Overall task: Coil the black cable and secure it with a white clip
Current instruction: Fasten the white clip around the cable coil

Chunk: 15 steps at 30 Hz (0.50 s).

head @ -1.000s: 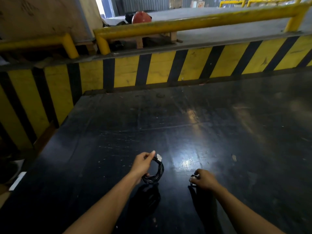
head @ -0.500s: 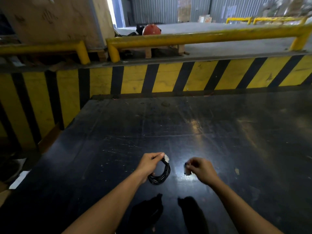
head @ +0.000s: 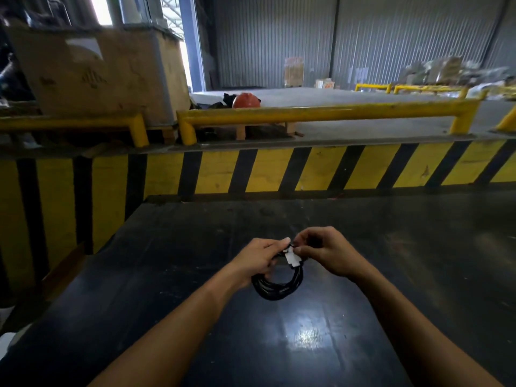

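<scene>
A: How far along is the work?

B: I judge it is near the end. The thin black rubber cable (head: 276,286) is already wound into one small round coil of several loops, and it hangs above the glossy black table (head: 418,275), at about 6 o'clock from the meeting hands. The small white plastic clip (head: 291,258) sits on the top of the coil, at its 12 o'clock.

A: Is the clip closed?

B: This I cannot tell; it is too small. What is left, I think, is to press it shut around all the loops and then check that no loop escapes.

A: And the hands?

B: The left hand (head: 258,262) is closed around the coil at its 10 o'clock side. The right hand (head: 325,252) has its thumb and fingers pinched together at the clip, at 1 o'clock of the coil.

A: Please count the things.

B: One cable, one clip, two bare hands. Far behind, at 12 o'clock, one round orange helmet (head: 245,100) lies beyond the yellow steel rail (head: 335,113).
</scene>
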Each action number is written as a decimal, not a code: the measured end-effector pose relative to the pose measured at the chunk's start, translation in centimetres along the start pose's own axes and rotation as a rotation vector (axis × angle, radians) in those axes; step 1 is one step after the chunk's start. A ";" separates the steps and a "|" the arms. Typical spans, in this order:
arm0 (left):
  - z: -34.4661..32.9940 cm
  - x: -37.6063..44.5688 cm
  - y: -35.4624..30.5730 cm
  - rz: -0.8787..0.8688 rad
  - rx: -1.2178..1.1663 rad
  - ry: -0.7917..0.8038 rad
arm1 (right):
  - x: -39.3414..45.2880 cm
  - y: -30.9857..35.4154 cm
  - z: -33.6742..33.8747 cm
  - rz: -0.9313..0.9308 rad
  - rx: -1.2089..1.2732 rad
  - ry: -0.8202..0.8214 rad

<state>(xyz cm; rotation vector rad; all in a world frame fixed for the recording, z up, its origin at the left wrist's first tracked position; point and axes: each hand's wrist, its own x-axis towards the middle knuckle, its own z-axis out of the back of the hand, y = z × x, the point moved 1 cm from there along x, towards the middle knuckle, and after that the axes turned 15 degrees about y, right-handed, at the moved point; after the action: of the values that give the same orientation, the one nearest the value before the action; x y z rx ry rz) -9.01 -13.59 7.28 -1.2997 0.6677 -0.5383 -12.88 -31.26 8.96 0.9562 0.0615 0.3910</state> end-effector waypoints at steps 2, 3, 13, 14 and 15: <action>0.3 0.2 -0.3 -0.021 0.036 -0.024 | 0.2 0.2 0.1 -0.023 -0.076 -0.042; 0.4 0.3 -0.5 -0.044 0.058 -0.044 | 0.3 0.4 0.0 -0.037 -0.114 -0.070; 1.0 1.1 -1.8 -0.130 0.240 -0.223 | 1.3 2.0 -1.6 -0.029 -0.223 -0.289; 1.0 1.2 -1.8 -0.130 0.248 -0.243 | 1.3 2.0 -1.8 -0.008 -0.219 -0.301; 1.0 1.2 -1.9 -0.128 0.254 -0.255 | 1.3 2.0 -1.9 0.015 -0.213 -0.307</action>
<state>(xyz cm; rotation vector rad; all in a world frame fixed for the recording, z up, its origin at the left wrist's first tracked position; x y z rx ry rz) -7.41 -14.10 9.11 -1.1509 0.2951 -0.5317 -12.70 -28.27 9.61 0.7971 -0.2628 0.2552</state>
